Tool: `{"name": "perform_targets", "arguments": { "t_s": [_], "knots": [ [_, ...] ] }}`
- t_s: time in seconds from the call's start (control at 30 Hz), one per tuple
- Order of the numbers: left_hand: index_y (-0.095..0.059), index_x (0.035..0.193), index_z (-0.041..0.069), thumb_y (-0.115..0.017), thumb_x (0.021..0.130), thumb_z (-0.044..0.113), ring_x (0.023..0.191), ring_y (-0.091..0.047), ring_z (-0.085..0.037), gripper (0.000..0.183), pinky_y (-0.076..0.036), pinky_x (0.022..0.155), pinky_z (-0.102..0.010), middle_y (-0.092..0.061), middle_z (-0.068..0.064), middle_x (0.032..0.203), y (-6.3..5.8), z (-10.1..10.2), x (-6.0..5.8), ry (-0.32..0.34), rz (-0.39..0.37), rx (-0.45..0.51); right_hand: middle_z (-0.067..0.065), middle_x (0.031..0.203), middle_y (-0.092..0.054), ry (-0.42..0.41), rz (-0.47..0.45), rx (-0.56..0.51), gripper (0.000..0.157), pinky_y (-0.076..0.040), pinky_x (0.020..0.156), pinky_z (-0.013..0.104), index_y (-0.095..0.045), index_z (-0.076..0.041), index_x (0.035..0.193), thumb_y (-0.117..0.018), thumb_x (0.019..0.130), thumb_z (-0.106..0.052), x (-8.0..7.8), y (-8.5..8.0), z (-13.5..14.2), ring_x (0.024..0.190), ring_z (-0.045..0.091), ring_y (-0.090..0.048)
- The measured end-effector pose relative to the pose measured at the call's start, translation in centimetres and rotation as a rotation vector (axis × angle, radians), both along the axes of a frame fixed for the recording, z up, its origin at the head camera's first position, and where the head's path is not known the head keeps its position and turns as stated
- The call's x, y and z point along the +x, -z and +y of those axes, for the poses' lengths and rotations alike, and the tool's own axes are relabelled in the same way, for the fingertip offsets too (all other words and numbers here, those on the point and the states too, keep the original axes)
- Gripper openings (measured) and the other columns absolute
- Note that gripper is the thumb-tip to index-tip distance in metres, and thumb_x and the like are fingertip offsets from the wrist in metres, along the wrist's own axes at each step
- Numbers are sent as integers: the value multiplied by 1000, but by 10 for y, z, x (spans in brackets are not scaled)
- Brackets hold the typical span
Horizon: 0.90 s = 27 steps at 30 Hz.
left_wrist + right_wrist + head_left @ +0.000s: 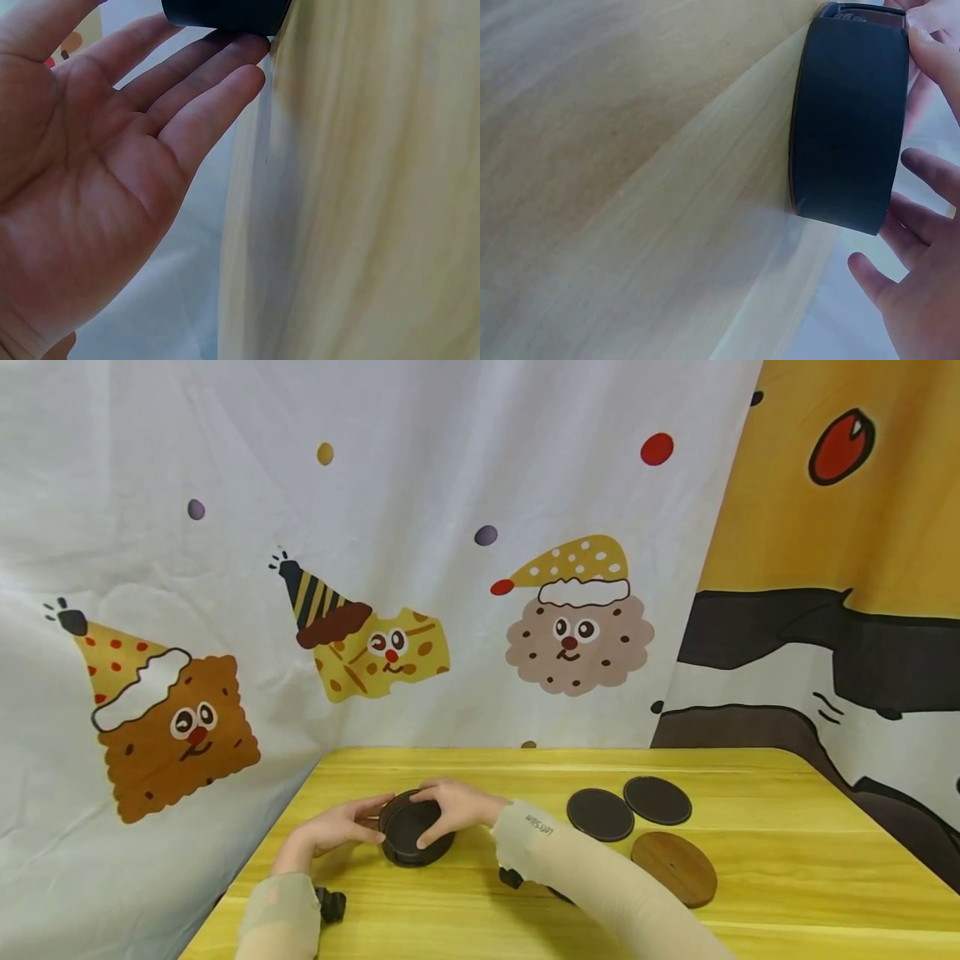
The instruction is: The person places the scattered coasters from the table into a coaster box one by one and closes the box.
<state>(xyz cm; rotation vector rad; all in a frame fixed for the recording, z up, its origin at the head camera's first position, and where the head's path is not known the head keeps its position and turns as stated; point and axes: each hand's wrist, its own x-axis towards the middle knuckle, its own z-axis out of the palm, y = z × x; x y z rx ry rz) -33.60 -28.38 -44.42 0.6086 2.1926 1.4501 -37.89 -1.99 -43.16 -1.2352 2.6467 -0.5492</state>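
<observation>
I am watching a dark round holder (408,855) sitting on the table (810,860), nearer its left edge than its right. On that left-edge side, the left hand (341,827) is keeping its fingers spread and nearly straight; from the left wrist I am seeing the fingertips touching the holder's wall. Over the top, the right hand (453,806) is reaching across, thumb and fingers held apart; I cannot tell whether they are pinching anything or merely resting there.

Toward the table's right edge, a dark disc (600,814) is lying flat, and a second dark disc (657,800) is lying just beside it, closer to the far edge. A brown disc (673,869) is lying near both, farther from the far edge. Something dark is showing partly behind the right sleeve (592,868), too covered for me to name. Beyond the far edge, a printed curtain (465,460) is hanging.
</observation>
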Motion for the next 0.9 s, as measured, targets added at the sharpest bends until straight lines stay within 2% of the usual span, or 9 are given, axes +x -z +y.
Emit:
{"name": "perform_targets", "arguments": {
  "t_s": [0.17, 0.33, 0.53, 0.73, 0.9],
  "knots": [
    [-15, 153, -3, -64, 93, 7, 132, -34, -50, 78, -36, 103, -55, -23, -33, 152, 2, 1, 0, 4, 12, -4, 13, 150, -38, -39, -44, -77, 80, -36, 106, 40, -48, -14, 145, -76, 80, -48, -2, -2, 9, 137, 27, -37],
    [-17, 153, -3, -66, 92, 8, 132, -33, -51, 79, -34, 103, -56, -23, -33, 151, 2, 2, -2, 5, 18, 0, 11, 149, -41, -44, -41, -137, 78, -34, 108, 43, -47, -10, 145, -76, 81, -44, -6, -9, 30, 138, 27, -36],
    [-18, 153, -3, -67, 91, 9, 133, -30, -53, 80, -32, 104, -57, -18, -33, 153, 2, 1, -1, 9, 36, -8, 6, 150, -41, -38, -13, -159, 77, -31, 110, 45, -45, -15, 147, -75, 82, -44, -9, -23, 68, 138, 25, -35],
    [-17, 153, -3, -67, 91, 10, 132, -31, -54, 81, -34, 103, -56, -19, -34, 152, 5, -1, -2, 19, 49, 0, 6, 151, -39, -12, -93, -223, 79, -29, 110, 48, -42, -14, 148, -77, 82, -38, -8, -40, 111, 140, 24, -31],
    [-15, 153, -4, -66, 92, 10, 132, -30, -54, 81, -33, 104, -58, -18, -35, 152, 4, -2, -2, 34, 37, 3, 8, 152, -37, 16, -98, -237, 81, -28, 109, 53, -41, -12, 149, -78, 81, -36, -7, -48, 147, 142, 29, -28]
  ]
}}
